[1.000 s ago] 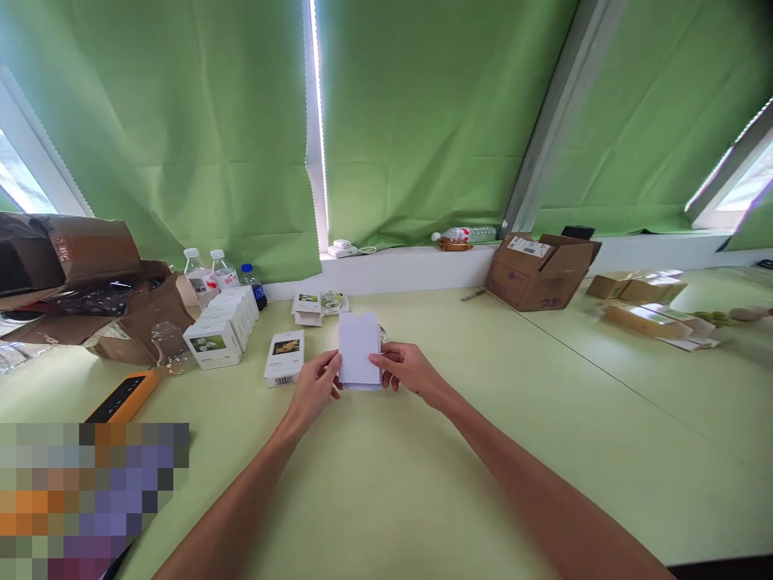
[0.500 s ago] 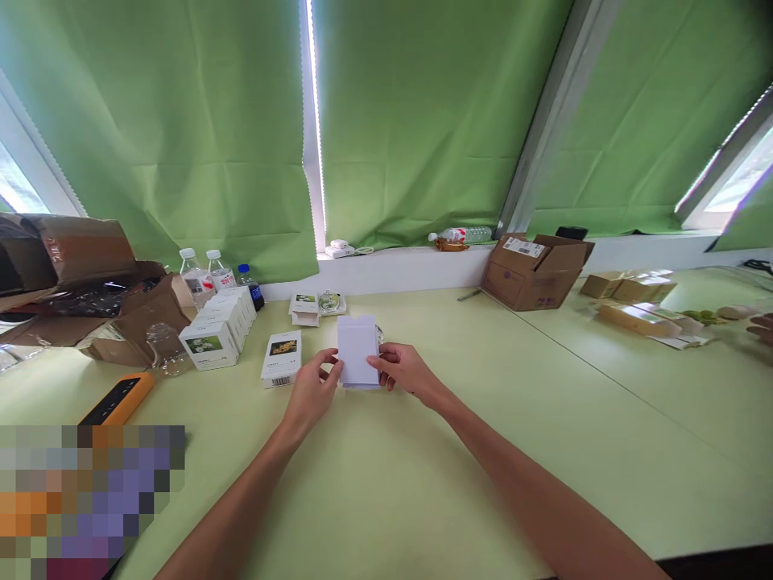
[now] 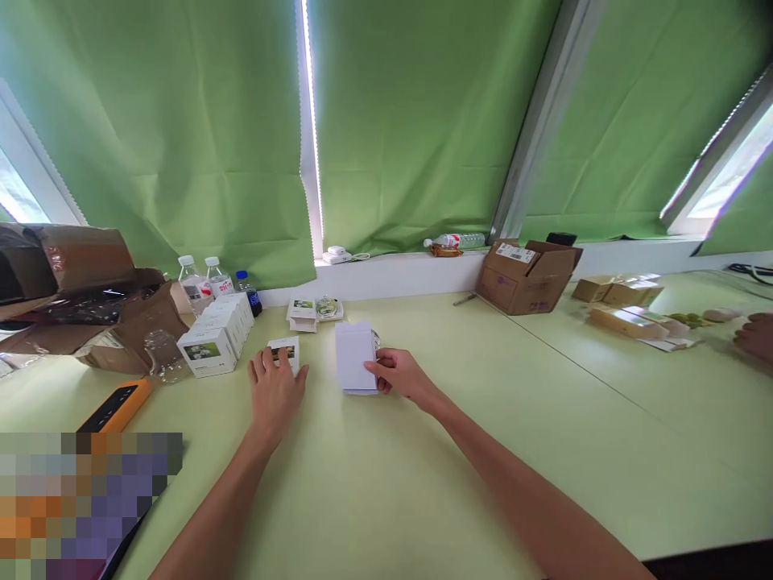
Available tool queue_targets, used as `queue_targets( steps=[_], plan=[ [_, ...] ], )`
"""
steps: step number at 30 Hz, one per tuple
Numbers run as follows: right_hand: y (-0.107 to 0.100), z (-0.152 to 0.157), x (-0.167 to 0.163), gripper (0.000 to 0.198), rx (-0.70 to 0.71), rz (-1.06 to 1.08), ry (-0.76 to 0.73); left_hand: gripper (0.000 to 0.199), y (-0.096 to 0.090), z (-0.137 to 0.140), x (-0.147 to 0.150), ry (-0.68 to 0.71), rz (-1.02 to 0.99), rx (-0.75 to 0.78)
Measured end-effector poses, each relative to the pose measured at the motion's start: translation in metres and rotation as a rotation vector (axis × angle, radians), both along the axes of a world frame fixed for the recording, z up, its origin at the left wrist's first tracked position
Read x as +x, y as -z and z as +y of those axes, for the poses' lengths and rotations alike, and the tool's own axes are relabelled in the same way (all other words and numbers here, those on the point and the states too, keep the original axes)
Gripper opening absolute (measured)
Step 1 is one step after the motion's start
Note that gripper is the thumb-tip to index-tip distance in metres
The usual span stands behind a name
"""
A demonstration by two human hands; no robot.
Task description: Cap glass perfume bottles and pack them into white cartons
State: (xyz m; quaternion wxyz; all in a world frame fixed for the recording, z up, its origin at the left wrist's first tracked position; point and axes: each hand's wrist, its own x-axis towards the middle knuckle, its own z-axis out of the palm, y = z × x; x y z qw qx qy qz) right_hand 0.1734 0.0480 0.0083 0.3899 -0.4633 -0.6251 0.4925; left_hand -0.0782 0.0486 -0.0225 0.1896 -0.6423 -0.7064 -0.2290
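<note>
Green blinds (image 3: 423,121) are covering the windows beyond a pale green table (image 3: 483,467), where the person's two hands are no longer sharing one job. Half a second ago both were framing the white packet (image 3: 354,358); now the right hand (image 3: 395,374) alone is keeping it, thumb on the blank face and fingers curling behind, pinching its right edge. From where I'm standing, its lower edge is hiding whether it is resting on the table or hanging just above.

Meanwhile the left hand (image 3: 276,395) has been swinging outward and is now spreading, palm down, over the printed box (image 3: 292,354) lying nearby. Its fingers are covering most of that box, and I'm not managing to tell whether they are touching it. So the work is now involving two pieces at once, with the packet depending on a single grip and, I'd judge, sitting less steadily for it.

Farther left, a row of boxes (image 3: 211,350) is standing untouched. Behind the packet, a small carton (image 3: 303,316) is lying near the wall. Another person's hand (image 3: 756,338) is showing at the far right edge.
</note>
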Motion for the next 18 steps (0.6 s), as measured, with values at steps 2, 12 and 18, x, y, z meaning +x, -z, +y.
queue_targets(
  steps=[2,12,18],
  plan=[
    [0.000,0.000,0.000,0.032,0.005,-0.001,0.001,0.051,0.003,0.000,-0.003,-0.053,0.037,-0.023],
    [0.000,0.001,0.001,0.029,-0.012,-0.008,0.010,0.052,-0.010,-0.001,-0.007,-0.042,-0.162,-0.205],
    [0.003,0.003,0.002,0.029,0.000,-0.034,0.029,0.057,-0.019,0.008,-0.006,0.247,-0.860,-0.232]
  ],
)
